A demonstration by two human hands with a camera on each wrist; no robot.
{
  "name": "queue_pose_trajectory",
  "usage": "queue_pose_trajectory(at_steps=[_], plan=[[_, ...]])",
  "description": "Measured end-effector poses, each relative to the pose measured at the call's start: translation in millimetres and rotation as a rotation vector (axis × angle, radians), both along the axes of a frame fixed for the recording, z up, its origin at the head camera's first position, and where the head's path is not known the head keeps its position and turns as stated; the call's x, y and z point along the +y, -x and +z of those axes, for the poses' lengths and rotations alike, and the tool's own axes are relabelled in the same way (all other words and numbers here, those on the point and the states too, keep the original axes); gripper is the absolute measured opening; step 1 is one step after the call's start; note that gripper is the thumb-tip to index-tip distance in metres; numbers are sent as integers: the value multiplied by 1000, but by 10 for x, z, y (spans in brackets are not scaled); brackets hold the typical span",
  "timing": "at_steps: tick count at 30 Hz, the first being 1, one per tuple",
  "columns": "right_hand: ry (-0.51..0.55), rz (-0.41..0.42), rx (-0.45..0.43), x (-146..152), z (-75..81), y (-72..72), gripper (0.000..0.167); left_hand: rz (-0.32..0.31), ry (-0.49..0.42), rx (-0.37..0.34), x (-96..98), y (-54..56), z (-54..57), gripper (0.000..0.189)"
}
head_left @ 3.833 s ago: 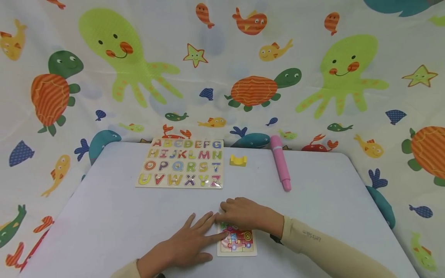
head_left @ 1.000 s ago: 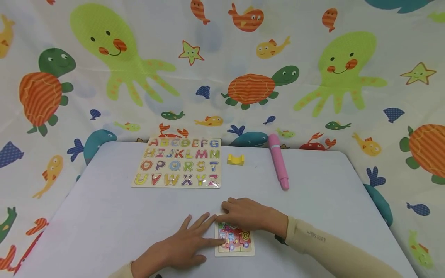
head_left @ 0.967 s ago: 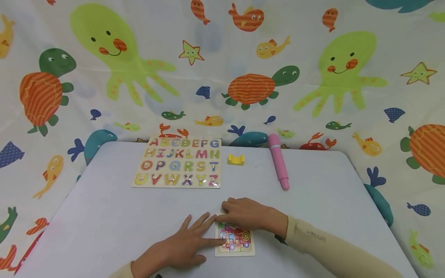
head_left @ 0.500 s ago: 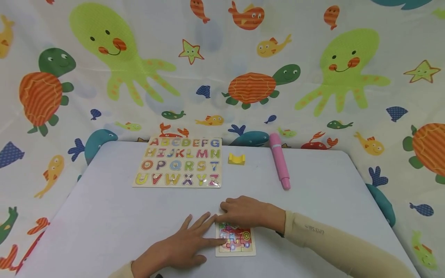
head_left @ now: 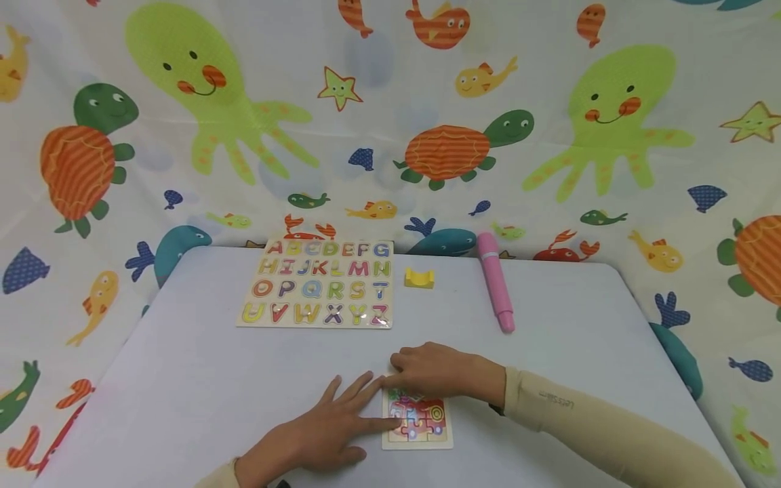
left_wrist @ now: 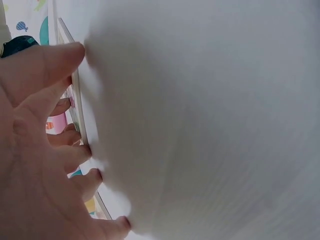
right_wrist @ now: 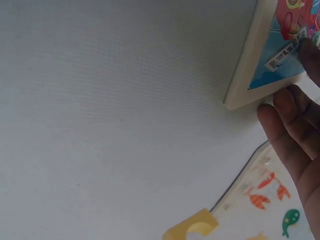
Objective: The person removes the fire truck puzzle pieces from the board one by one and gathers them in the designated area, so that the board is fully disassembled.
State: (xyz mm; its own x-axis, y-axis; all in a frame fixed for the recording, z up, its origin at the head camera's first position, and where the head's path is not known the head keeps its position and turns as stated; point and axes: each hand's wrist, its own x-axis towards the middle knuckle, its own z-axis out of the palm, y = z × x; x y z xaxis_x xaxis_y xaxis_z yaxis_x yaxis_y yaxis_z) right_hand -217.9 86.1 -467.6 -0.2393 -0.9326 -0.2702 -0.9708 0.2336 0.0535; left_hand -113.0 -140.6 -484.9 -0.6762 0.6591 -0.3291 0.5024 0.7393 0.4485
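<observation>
A small wooden jigsaw puzzle [head_left: 421, 434] with a bright red picture lies flat near the front of the table. My left hand [head_left: 326, 430] is spread out beside it, the index finger straight and touching the puzzle's left part. In the left wrist view, the fingertips of that hand [left_wrist: 40, 140] rest on the tabletop. My right hand [head_left: 433, 369] covers the far edge of the puzzle. Seen from the right wrist, its thumb [right_wrist: 311, 60] lies over the puzzle's face [right_wrist: 270, 65], with curled fingers against the frame's outer edge, gripping it.
An alphabet board [head_left: 317, 318] with colourful letters lies at the back left. To its right are a yellow notched block [head_left: 419, 279] and a thick pink marker-shaped stick [head_left: 497, 285]. A cloth printed with sea animals [head_left: 378, 156] hangs behind the white table [head_left: 201, 359].
Since the earliest frame my left index finger has slid a little toward the puzzle's near side. Over the last second both hands keep their places; the head view shifts slightly.
</observation>
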Motion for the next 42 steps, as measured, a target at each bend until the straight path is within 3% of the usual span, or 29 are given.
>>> queue_pose_trajectory(at_steps=[21,34,37,42], plan=[[-40,-24,-4,-83,58,-8,59,4,23,5,31,9,21,67],[89,-92,-168,-4,-35,-34,49,15,25,-18,23,3,16,66],[145,-147,-258,24,-93,-43,44,13,21,-8,18,-2,17,66],[262,-307,-449,57,-203,-90,31,11,11,-8,13,-6,5,66]])
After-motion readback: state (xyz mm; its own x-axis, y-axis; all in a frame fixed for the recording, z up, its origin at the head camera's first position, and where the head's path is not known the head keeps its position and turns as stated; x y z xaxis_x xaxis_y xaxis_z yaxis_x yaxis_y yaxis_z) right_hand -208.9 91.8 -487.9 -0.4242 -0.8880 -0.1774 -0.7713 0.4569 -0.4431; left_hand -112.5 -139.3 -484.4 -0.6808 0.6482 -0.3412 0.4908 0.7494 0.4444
